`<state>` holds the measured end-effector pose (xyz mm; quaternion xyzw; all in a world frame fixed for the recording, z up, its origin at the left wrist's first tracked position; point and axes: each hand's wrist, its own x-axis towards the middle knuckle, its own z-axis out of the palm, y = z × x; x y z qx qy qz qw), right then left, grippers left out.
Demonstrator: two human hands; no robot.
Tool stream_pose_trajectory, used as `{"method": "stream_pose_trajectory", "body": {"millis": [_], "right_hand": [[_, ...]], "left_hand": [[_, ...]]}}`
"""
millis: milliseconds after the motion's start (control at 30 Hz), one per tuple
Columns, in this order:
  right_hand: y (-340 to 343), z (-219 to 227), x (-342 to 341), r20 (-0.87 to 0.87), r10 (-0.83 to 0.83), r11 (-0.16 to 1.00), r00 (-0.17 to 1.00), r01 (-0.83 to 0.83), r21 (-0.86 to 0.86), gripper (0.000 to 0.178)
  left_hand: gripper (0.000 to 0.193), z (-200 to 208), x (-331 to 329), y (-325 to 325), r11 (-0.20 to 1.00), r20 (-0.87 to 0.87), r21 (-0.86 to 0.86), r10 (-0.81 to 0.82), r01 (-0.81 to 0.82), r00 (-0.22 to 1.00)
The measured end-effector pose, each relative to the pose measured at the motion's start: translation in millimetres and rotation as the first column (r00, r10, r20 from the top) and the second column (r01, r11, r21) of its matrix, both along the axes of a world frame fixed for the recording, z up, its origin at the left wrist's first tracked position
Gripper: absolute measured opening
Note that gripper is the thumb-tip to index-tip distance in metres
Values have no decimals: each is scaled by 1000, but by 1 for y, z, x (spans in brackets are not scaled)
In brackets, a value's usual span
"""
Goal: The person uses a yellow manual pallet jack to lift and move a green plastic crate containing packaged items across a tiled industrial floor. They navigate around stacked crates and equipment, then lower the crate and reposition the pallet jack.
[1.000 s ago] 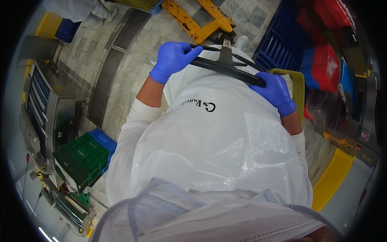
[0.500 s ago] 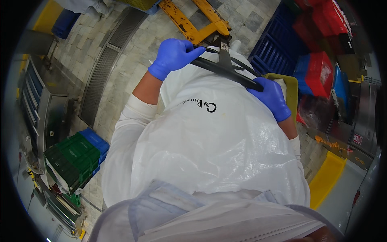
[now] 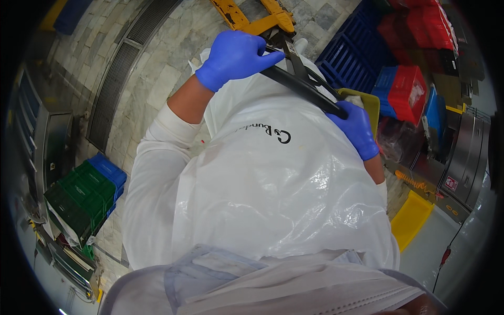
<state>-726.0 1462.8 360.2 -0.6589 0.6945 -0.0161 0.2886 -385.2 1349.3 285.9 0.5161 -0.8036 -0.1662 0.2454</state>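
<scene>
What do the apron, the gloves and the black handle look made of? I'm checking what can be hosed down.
Apron: thin translucent plastic film, glossy; it crinkles and catches highlights. Left hand and right hand wear blue gloves, seemingly nitrile or similar thin rubber, matte and skin-tight. Pallet jack handle: black, smooth, probably coated metal or rubber grip; the look leaves it open. Yellow jack frame: painted metal, scuffed.

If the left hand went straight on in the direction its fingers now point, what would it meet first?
The left hand grips the black handle bar, fingers pointing toward the picture's right. Going on, it would probably first meet the handle's centre post, then the blue crates beyond. Depth is hard to judge here.
</scene>
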Motion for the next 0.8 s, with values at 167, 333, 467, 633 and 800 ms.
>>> {"method": "stream_pose_trajectory", "body": {"millis": [167, 333, 467, 633, 800], "right_hand": [[3, -2, -4, 3, 6, 999, 1000, -6, -52, 55], [6, -8, -28, 41, -11, 1000, 999, 11, -18, 53], [15, -14, -65, 9, 63, 998, 998, -63, -22, 50], [36, -33, -109, -9, 231, 970, 973, -231, -76, 49], [69, -63, -164, 5, 350, 937, 937, -350, -20, 54]], "left_hand": [[63, 3, -6, 3, 1000, -9, 19, -17, 17, 1000], [60, 3, -23, 19, 999, 12, 44, -31, 30, 999], [57, -2, -54, 49, 999, -40, 45, -4, 6, 999], [57, -17, -94, 93, 994, 52, 87, 68, -73, 996], [56, -39, -139, 158, 981, 136, 138, 115, -134, 984]]}}
